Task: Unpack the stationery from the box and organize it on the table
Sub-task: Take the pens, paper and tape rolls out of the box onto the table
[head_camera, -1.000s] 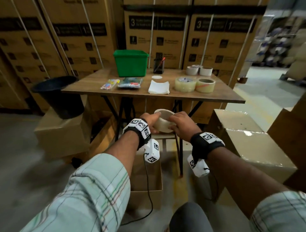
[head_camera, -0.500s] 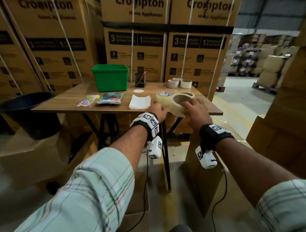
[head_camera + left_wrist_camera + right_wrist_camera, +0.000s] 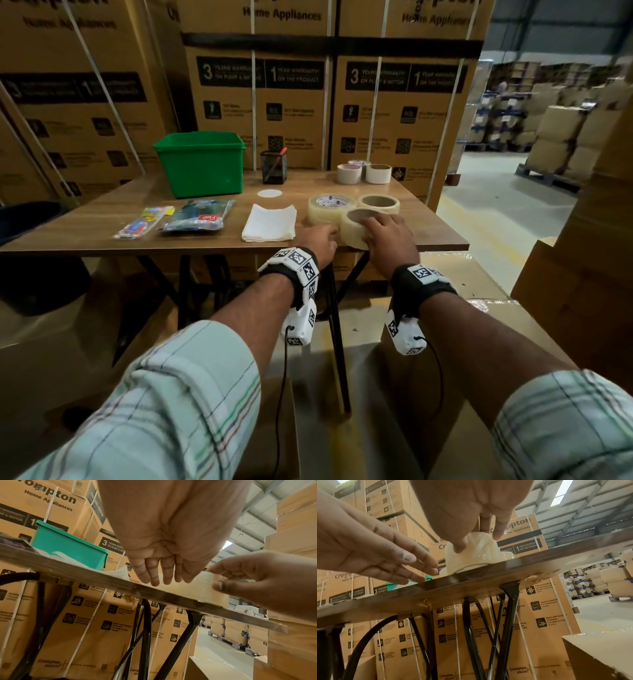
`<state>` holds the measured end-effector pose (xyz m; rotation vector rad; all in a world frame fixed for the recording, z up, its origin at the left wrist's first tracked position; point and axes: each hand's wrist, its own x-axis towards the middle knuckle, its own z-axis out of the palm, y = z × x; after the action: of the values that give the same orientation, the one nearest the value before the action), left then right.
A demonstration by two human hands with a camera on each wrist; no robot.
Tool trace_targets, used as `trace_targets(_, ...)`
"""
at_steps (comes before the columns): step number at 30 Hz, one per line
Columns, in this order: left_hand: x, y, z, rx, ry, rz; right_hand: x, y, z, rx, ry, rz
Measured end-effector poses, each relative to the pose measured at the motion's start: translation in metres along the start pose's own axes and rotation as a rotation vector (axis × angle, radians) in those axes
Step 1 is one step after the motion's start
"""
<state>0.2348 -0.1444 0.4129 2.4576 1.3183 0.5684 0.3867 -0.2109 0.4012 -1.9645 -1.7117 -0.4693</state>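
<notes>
A clear tape roll (image 3: pixel 356 228) stands on the wooden table (image 3: pixel 137 244) near its front edge, just in front of two other clear tape rolls (image 3: pixel 327 209) (image 3: pixel 378 202). My right hand (image 3: pixel 388 234) holds it from above; in the right wrist view the thumb and fingers (image 3: pixel 496 532) pinch the roll (image 3: pixel 476 554). My left hand (image 3: pixel 317 240) is beside the roll on its left with fingers (image 3: pixel 154 577) straight, holding nothing. In the left wrist view the roll (image 3: pixel 197 588) slightly overhangs the table edge.
On the table are a green bin (image 3: pixel 200 164), a mesh pen holder (image 3: pixel 274 168), white tape rolls (image 3: pixel 363 173) at the back, a white paper stack (image 3: pixel 270 222) and two packets (image 3: pixel 200 216) (image 3: pixel 144 221). Cardboard boxes (image 3: pixel 462 274) stand right of the table and below my arms.
Both hands lifted the tape roll from below the table and set it down at the table's front right. The left hand has let go and straightened its fingers.
</notes>
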Motion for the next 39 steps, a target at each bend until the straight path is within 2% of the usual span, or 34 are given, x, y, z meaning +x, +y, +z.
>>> trace_targets(5,0.011,-0.004,0.016,0.131,0.024,0.057,0.005,0.007,0.008,0.043,0.028,-0.005)
trace_targets(11,0.015,-0.009,0.010,0.095,-0.015,0.069,0.012,0.004,0.014,0.091,0.031,0.017)
trace_targets(16,0.007,-0.009,0.012,0.161,0.001,0.103,0.016,0.001,0.007,0.054,-0.087,0.035)
trace_targets(21,0.001,-0.004,0.001,0.123,-0.142,0.100,0.006,0.000,0.003,-0.085,-0.220,0.041)
trace_targets(23,-0.005,-0.001,-0.004,0.024,-0.136,0.090,-0.005,-0.003,0.000,-0.110,-0.168,0.025)
trace_targets(28,-0.032,-0.012,-0.013,-0.055,0.064,0.046,-0.037,-0.022,-0.006,-0.085,-0.032,-0.088)
trace_targets(32,-0.057,-0.047,-0.017,-0.043,0.023,0.012,-0.057,-0.051,0.000,-0.122,-0.013,-0.200)
trace_targets(35,-0.080,-0.074,-0.017,-0.036,-0.060,-0.004,-0.071,-0.076,0.017,-0.071,-0.107,-0.255)
trace_targets(39,-0.112,-0.120,-0.001,-0.039,-0.210,-0.073,-0.092,-0.109,0.061,0.044,-0.365,-0.258)
